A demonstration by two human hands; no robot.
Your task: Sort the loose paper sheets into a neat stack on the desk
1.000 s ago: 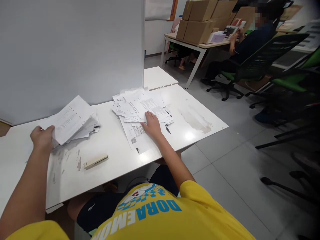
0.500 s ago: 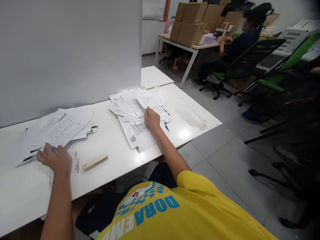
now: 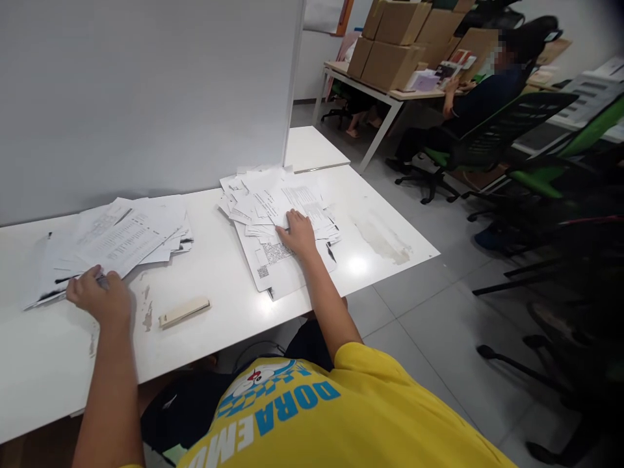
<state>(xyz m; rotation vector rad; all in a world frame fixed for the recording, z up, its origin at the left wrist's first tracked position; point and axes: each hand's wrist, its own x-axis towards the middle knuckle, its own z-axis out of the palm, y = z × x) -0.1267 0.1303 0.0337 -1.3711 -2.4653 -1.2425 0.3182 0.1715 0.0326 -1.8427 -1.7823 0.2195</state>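
On the white table lie two loose piles of printed paper sheets. My left hand [image 3: 101, 296] rests at the near edge of the left pile [image 3: 131, 237], thumb apart from the bent fingers; a small dark patch shows between them. On top of the right pile [image 3: 263, 201] lies my right hand [image 3: 298, 235], its fingers spread over the sheets and the thumb pointing left. Beneath that pile a larger sheet with a QR code [image 3: 263, 272] sticks out toward me. A beige stapler-like bar [image 3: 185, 311] lies between the piles, touched by neither hand.
A grey partition panel [image 3: 146, 97] stands behind the white table [image 3: 234, 309]. Past it, cardboard boxes [image 3: 402, 29] are stacked on another desk, where a person [image 3: 507, 91] sits. Office chairs [image 3: 517, 120] stand on the right. A worn patch [image 3: 383, 237] marks the table's right end.
The sheet my right hand was pinching, raised at its edge, now lies flat on the right pile, and the fingers have spread. The left hand stays at its pile. The view has shifted slightly.
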